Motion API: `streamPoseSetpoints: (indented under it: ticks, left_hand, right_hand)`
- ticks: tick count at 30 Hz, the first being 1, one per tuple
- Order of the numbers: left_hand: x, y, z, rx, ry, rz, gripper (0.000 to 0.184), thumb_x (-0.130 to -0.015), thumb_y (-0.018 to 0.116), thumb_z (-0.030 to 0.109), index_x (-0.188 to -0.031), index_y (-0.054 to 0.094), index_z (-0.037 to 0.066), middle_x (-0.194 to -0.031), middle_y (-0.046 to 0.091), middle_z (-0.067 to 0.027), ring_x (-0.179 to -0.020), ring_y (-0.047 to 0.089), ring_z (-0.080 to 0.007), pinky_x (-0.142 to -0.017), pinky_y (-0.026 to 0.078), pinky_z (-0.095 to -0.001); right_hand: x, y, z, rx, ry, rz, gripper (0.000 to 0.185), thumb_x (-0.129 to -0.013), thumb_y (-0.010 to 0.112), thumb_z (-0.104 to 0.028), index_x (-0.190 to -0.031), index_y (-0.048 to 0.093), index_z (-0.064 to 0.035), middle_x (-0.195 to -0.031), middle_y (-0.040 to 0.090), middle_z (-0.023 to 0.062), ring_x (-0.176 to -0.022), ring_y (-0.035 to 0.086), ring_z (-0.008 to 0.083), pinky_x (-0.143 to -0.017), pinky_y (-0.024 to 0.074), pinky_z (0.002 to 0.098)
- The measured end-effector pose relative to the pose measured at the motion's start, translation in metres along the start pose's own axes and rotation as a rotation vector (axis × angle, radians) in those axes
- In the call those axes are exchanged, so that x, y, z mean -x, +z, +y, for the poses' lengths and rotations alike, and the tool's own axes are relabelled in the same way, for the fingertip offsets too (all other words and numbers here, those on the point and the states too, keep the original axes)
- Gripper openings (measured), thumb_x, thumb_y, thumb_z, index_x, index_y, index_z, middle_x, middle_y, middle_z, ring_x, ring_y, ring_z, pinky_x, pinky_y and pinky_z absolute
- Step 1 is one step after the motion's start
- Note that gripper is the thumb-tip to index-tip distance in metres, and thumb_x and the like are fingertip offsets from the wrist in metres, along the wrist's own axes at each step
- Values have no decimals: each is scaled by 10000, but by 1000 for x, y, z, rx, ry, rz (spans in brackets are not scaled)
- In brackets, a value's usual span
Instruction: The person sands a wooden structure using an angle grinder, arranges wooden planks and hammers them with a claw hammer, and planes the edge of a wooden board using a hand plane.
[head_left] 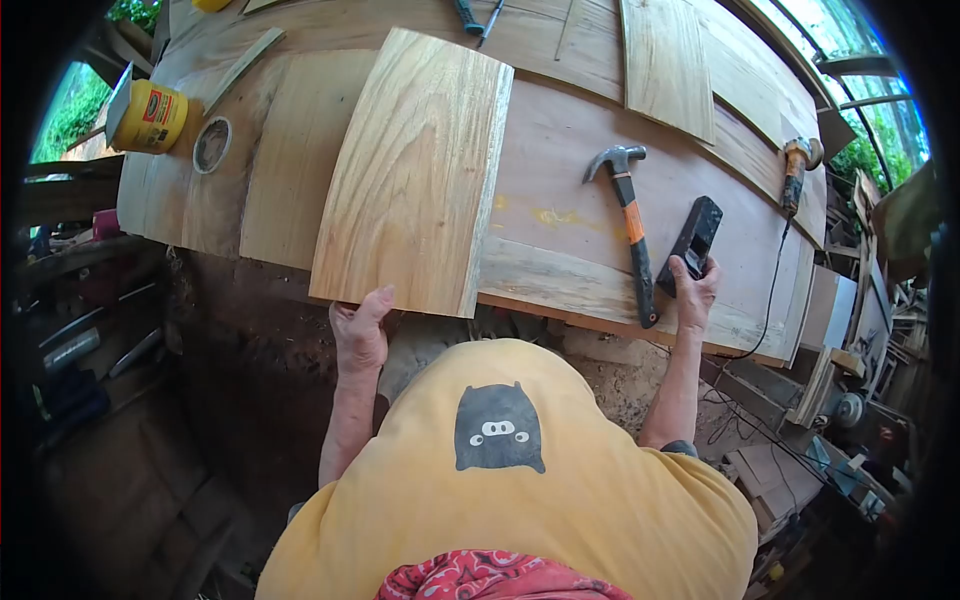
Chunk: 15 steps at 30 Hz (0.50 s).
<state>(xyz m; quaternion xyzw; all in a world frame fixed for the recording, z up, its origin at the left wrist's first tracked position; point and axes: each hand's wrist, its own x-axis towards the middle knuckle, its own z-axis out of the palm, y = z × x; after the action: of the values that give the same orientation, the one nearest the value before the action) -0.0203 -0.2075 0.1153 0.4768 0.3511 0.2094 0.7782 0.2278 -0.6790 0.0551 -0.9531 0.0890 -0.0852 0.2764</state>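
Note:
A wide wooden board (415,170) with strong grain lies tilted across the bench, its near end at the bench's front edge. My left hand (361,328) is closed on that near end at its left corner, thumb on top. To the right, my right hand (695,293) grips the near end of a black hand plane (697,232), which sits over the bench top. Just left of the plane lies a claw hammer (633,225) with an orange and black handle, its head pointing away from me.
A yellow tub (150,118) and a round lid-like dish (211,145) stand at the left. More boards (668,70) lie at the back. An angle grinder (797,175) rests at the right, its cord (770,300) hanging over the front edge. A blue-handled tool (468,16) lies far back.

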Motion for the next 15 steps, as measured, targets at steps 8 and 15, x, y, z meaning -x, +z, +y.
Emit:
streamPoseSetpoints:
  ticks: [8,15]
  left_hand:
    - [20,59,-11,-825,714,-434,578,-828,752,24,-1374,577,-50,-1259,663,-232,-1142,677,-361,-958,560,-426]
    - [9,76,-35,-794,820,-699,863,-860,738,55,-1589,294,-68,-1505,457,-323,-1406,486,-465,-1134,452,-506]
  right_hand:
    - [-8,25,-9,-28,227,37,825,-727,922,-595,-1177,664,47,-1151,681,211,-1098,657,348,-989,508,430]
    - [5,5,-23,-648,398,-38,463,-806,849,-418,-977,710,-11,-819,648,33,-743,631,168,-722,532,321]
